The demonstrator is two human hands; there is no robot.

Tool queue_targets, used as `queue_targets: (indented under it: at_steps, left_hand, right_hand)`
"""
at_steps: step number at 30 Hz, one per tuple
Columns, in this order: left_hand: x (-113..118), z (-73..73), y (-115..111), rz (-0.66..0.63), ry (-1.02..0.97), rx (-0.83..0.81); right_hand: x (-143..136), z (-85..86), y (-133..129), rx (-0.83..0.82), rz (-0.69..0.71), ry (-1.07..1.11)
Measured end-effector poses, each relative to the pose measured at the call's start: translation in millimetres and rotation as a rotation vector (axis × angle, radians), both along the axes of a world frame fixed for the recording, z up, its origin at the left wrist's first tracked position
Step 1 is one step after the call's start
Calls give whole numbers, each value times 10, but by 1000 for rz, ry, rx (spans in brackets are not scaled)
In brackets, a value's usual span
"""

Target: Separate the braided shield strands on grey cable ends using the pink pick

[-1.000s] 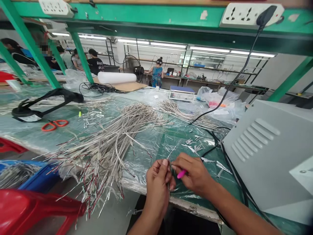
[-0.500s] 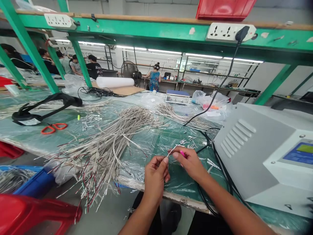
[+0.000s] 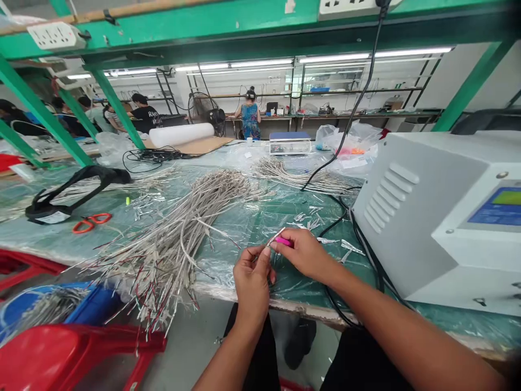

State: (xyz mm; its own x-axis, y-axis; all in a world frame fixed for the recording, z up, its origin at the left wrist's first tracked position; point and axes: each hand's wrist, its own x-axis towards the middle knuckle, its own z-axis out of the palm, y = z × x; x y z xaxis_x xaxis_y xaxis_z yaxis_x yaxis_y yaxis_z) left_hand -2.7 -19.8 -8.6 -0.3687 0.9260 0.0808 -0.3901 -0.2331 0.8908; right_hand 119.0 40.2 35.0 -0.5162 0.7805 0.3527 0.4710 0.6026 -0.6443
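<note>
Near the table's front edge, my left hand (image 3: 254, 271) pinches a thin whitish cable (image 3: 276, 235) between thumb and fingers. My right hand (image 3: 299, 251) is closed around a small pink tool (image 3: 284, 241), its fingertips at the same cable, close to my left fingertips. What the tool's tip touches is too small to tell. To the left lies a big bundle of grey-white cables (image 3: 195, 209), its stripped red, dark and white wire ends hanging over the edge. White scraps (image 3: 311, 220) are scattered just behind my right hand.
A grey machine (image 3: 411, 217) stands on the right, with black cables beside it. Orange-handled scissors (image 3: 91, 222) and a black strap frame (image 3: 77, 190) lie left. Red stools (image 3: 52, 353) and a blue bin (image 3: 97, 304) stand below. Several people are farther back.
The view has tilted downward, showing more floor and stools. The pink tool now lies closer to the cable and my left fingertips, and my right fingers have closed in beside them.
</note>
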Motion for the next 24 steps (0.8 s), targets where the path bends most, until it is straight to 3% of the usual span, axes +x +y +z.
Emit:
queue_targets:
  at_steps: [4, 9, 24]
  left_hand:
    - [23, -4, 28, 35, -9, 10]
    - [45, -2, 84, 38, -25, -18]
    - [18, -24, 128, 49, -38, -22]
  right_hand:
    - [-25, -37, -76, 129, -47, -133]
    - [-49, -118, -149, 175, -68, -288]
    - [-65, -98, -57, -11, -155, -245]
